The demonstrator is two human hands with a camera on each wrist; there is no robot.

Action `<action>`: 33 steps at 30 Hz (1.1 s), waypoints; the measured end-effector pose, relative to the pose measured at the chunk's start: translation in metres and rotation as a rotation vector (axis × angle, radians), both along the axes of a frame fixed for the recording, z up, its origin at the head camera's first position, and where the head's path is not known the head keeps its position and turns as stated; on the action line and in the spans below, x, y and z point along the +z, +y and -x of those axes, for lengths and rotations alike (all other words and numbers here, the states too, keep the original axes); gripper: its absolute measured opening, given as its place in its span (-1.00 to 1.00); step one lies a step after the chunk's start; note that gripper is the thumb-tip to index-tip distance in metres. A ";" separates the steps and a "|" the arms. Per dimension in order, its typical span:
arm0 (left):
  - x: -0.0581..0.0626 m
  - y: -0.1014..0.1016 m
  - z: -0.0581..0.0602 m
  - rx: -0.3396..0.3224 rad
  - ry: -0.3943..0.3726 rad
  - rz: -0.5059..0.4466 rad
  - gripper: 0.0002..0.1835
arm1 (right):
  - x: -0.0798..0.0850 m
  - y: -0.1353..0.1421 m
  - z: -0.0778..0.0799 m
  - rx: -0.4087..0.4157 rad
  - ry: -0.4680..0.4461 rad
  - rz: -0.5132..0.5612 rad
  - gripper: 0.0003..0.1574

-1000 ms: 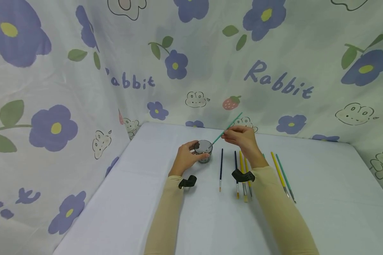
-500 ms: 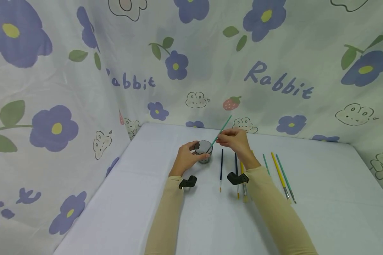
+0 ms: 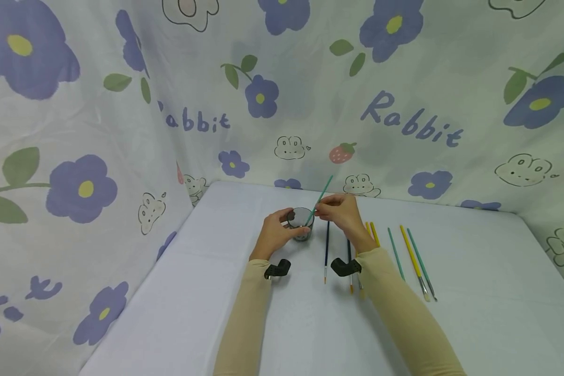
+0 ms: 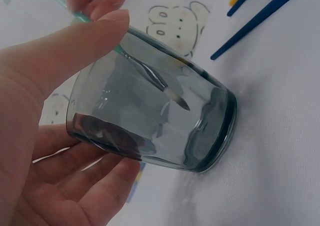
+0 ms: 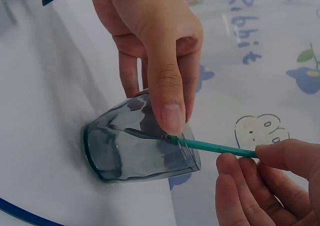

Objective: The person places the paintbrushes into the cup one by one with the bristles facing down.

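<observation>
My left hand point(image 3: 273, 234) holds a smoky grey glass tumbler point(image 4: 150, 96) on the white table, thumb on the near side and fingers round the far side. Between the thumb and fingers of my right hand point(image 3: 343, 215) is a thin green paintbrush point(image 3: 325, 189). It slants down over the rim, bristle end lowest. Through the wall in the left wrist view, its pale bristles point(image 4: 177, 100) show inside the glass, above the base. In the right wrist view the green handle point(image 5: 215, 147) runs from the pinching fingertips past my left thumb into the glass.
To the right of the glass lie two dark blue paintbrushes point(image 3: 327, 250) and some yellow ones point(image 3: 375, 235), partly hidden by my right arm. Farther right are a short green brush point(image 3: 396, 253), a yellow brush point(image 3: 411, 255) and a long green-handled one point(image 3: 421, 263). A flower-printed cloth point(image 3: 263, 156) hangs behind.
My right hand has moved left and slightly down toward the glass, lowering the green paintbrush deeper into it and tilting it more upright. The left hand and glass stay in place.
</observation>
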State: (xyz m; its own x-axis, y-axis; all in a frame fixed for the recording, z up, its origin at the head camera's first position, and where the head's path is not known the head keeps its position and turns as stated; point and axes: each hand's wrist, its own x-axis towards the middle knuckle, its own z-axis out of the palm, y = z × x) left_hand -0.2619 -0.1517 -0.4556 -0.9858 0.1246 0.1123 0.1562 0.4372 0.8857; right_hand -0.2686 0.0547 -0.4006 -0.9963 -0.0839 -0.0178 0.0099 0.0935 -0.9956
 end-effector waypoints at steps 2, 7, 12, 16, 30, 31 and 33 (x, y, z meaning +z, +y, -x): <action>0.000 0.000 0.000 0.002 -0.002 -0.007 -0.05 | -0.002 -0.001 0.001 0.000 -0.004 -0.004 -0.71; 0.001 0.000 -0.001 0.002 0.006 -0.005 -0.04 | -0.003 -0.003 0.001 -0.002 -0.002 -0.015 -0.71; 0.002 0.000 -0.001 0.014 0.008 0.011 -0.04 | 0.000 -0.004 -0.001 0.007 0.007 -0.023 -0.69; 0.001 0.000 -0.001 0.013 0.001 0.010 -0.04 | 0.000 -0.004 -0.003 0.002 0.003 -0.029 -0.71; 0.001 0.003 -0.001 0.029 -0.005 0.015 -0.02 | 0.003 0.014 -0.010 -0.023 0.025 -0.014 -0.69; 0.001 0.003 -0.002 0.031 -0.004 0.014 -0.03 | 0.003 0.016 -0.010 -0.020 0.032 -0.007 -0.68; 0.001 0.003 -0.002 0.033 -0.005 0.014 -0.04 | 0.005 0.019 -0.010 -0.017 0.033 0.012 -0.67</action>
State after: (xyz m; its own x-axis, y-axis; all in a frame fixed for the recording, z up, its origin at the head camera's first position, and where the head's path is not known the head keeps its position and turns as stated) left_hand -0.2600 -0.1490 -0.4543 -0.9900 0.0931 0.1062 0.1371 0.4541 0.8803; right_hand -0.2582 0.0739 -0.3960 -0.9977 -0.0665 0.0164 -0.0218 0.0813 -0.9964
